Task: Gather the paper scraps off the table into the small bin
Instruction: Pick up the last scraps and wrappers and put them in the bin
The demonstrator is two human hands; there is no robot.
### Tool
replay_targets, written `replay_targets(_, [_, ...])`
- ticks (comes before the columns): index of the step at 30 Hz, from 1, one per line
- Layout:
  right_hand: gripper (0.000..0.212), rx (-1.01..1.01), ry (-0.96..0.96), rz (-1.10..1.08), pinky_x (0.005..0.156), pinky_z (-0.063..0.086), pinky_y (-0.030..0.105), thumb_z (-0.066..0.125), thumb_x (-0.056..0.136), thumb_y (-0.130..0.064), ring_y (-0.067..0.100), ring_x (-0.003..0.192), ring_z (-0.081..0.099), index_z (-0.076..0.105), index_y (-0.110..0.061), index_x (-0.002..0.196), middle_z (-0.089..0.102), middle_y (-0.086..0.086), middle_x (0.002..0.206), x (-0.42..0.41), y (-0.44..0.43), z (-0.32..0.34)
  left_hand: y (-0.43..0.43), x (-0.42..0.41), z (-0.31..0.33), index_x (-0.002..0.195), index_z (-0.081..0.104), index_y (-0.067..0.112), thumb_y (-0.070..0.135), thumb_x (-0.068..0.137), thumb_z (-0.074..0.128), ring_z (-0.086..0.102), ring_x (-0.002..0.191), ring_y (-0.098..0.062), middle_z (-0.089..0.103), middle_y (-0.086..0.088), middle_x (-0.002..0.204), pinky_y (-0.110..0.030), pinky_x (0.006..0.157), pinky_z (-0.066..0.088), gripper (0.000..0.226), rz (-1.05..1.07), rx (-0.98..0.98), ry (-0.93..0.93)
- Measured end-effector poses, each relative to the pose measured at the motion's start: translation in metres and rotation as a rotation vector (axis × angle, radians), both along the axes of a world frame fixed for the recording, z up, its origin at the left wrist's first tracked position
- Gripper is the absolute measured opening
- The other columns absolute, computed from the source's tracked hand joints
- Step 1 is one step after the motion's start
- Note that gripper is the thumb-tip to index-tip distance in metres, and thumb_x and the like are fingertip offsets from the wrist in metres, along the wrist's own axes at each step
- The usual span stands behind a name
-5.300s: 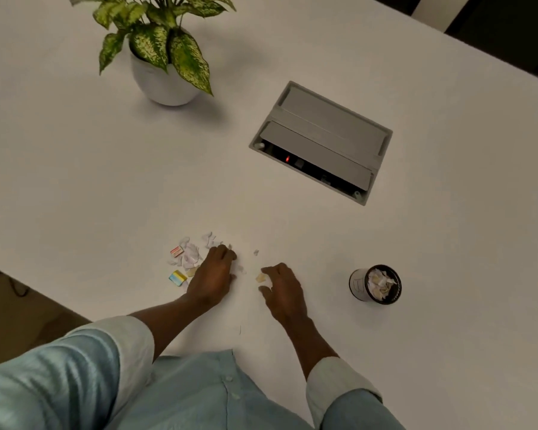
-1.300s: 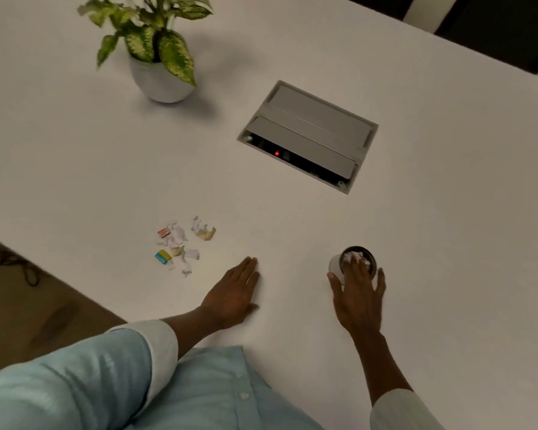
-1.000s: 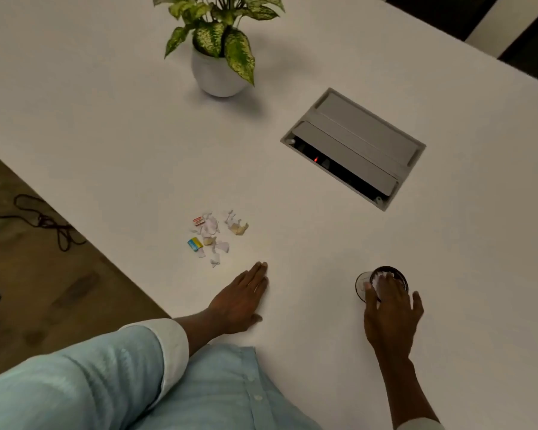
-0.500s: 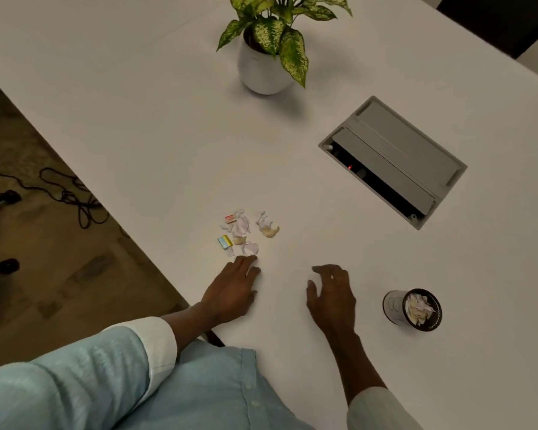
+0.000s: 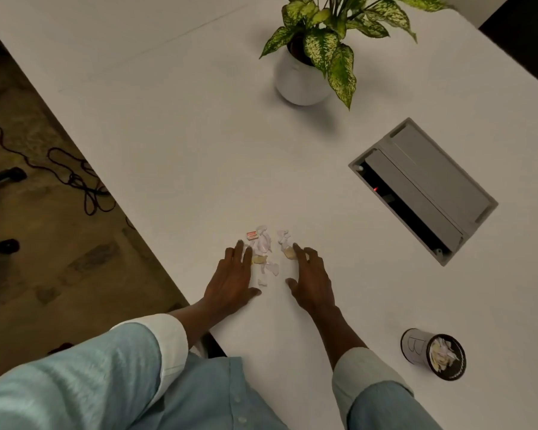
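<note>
Now two hands, left hand (image 5: 230, 280) and right hand (image 5: 312, 280), fingers spread, flank paper scraps (image 5: 266, 254); one small bin (image 5: 434, 353).

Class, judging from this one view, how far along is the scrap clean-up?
Done: the bin already holds some scraps. In hand: left hand and right hand flank the remaining scraps, both open, holding nothing. Left: gather that pile and drop it in the bin.

White table (image 5: 199, 125), green speckled leaves (image 5: 320, 46), black-rimmed bin (image 5: 434, 353)

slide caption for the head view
Both hands, left and right, flank paper scraps; the small bin waits aside.
</note>
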State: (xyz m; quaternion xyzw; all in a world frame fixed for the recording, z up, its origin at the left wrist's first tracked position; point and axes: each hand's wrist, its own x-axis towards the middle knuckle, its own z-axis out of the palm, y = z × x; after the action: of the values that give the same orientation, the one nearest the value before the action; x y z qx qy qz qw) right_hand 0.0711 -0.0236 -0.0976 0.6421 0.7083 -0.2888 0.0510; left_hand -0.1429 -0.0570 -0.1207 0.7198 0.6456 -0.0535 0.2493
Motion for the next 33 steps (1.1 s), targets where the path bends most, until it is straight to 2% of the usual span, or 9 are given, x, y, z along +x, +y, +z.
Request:
replay_targets(5, [0.093,-0.028,-0.029,0.111,0.093,0.054,0.047,0.072,0.090,-0.029,0.029,0.145,0.026,0.012,-0.033,0.160,0.014,0.005,0.166,-0.015,0.021,0.002,0.009,0.015,0.002,0.158,0.028,0.011,0.051,0.083,0.079,0.032,0.142,-0.038,0.020,-0.020,0.166,-0.048,0.105,0.048,0.099,-0.037,-0.023,-0.045])
replay_targets(9, [0.087,-0.003,-0.040,0.219,0.083,0.057,0.044,0.070,0.090,-0.021,0.029,0.140,0.029,0.018,-0.038,0.158,0.012,0.003,0.167,-0.021,0.034,0.005,0.014,0.020,0.007,0.138,0.053,0.010,0.023,0.095,0.072,0.042,0.135,-0.039,0.033,-0.022,0.158,-0.047,0.093,0.054,0.049,-0.051,0.012,-0.112])
replay_targets(13, [0.080,0.017,-0.110,0.308,0.079,0.058,0.042,0.070,0.091,-0.017,0.028,0.139,0.029,0.027,-0.037,0.155,0.019,0.002,0.164,-0.025,0.041,0.004,0.019,0.020,0.005,0.122,0.055,0.010,0.011,0.098,0.061,0.046,0.118,-0.025,0.044,-0.008,0.136,-0.034,0.073,0.051,0.025,-0.004,0.040,-0.170])
replay_targets(16, [0.062,0.046,-0.132,0.311,0.074,0.056,0.038,0.065,0.092,-0.013,0.028,0.131,0.037,0.041,-0.027,0.147,0.032,0.004,0.154,-0.026,0.040,0.002,0.025,0.020,0.003,0.115,0.062,0.007,0.008,0.097,0.063,0.046,0.114,-0.027,0.053,-0.009,0.121,-0.039,0.076,0.055,0.017,-0.073,0.087,-0.141])
replay_targets(20, [0.026,0.121,-0.108,0.245,0.064,0.050,0.035,0.054,0.097,-0.007,0.026,0.107,0.051,0.059,-0.011,0.122,0.052,0.008,0.122,-0.022,0.030,-0.003,0.029,0.020,0.002,0.100,0.069,0.004,0.007,0.092,0.070,0.053,0.102,-0.030,0.062,-0.011,0.105,-0.044,0.074,0.054,0.009,-0.092,0.139,-0.179])
replay_targets(23, [0.018,0.163,-0.063,0.139,0.066,0.049,0.034,0.053,0.096,-0.003,0.025,0.094,0.056,0.065,-0.008,0.109,0.058,0.008,0.107,-0.011,0.020,-0.006,0.028,0.024,0.004,0.092,0.069,0.006,0.006,0.085,0.078,0.054,0.094,-0.028,0.063,-0.009,0.097,-0.041,0.069,0.052,0.011,-0.057,0.178,-0.241])
replay_targets(28, [0.012,0.220,0.105,-0.187,0.073,0.054,0.037,0.062,0.093,-0.004,0.025,0.087,0.063,0.073,-0.006,0.098,0.067,0.007,0.098,0.012,-0.003,0.000,0.028,0.048,0.015,0.090,0.071,0.007,0.008,0.085,0.080,0.053,0.091,-0.026,0.065,-0.008,0.095,-0.033,0.067,0.044,0.011,-0.009,0.211,-0.351])
replay_targets(30, [0.010,0.248,0.151,-0.310,0.071,0.051,0.029,0.068,0.089,-0.003,0.021,0.083,0.065,0.075,-0.008,0.095,0.067,0.004,0.096,0.022,-0.013,0.004,0.029,0.064,0.023,0.092,0.071,0.008,0.007,0.085,0.080,0.053,0.093,-0.023,0.066,-0.007,0.098,-0.031,0.069,0.044,0.012,0.009,0.206,-0.410])
replay_targets(33, [0.008,0.305,0.171,-0.458,0.066,0.045,0.023,0.074,0.085,-0.004,0.016,0.077,0.065,0.075,-0.012,0.088,0.068,0.000,0.090,0.039,-0.034,0.012,0.030,0.093,0.037,0.092,0.071,0.008,0.005,0.083,0.080,0.054,0.093,-0.023,0.067,-0.007,0.098,-0.037,0.071,0.051,0.013,0.017,0.201,-0.506])
